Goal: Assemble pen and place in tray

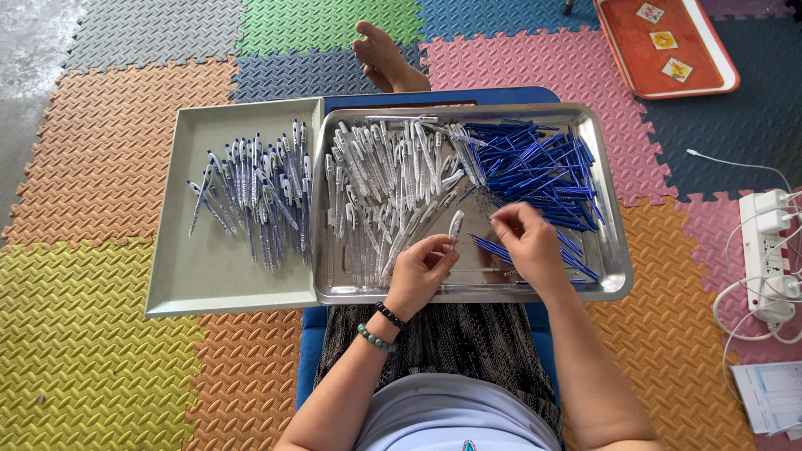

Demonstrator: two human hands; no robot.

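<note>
1. Left hand (422, 266), grip closed on a clear pen barrel (456, 224), over the steel tray (614, 267).
2. Right hand (525, 238), fingers pinched; what they hold is unclear.
3. Orange tray (643, 79) holds three small square cards, far right.

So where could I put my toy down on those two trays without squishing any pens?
The grey tray is bare along its near edge and left side, around the finished pens. The steel tray is crowded: clear barrels left, blue refills right, with the left hand and right hand filling the small gap.
</note>
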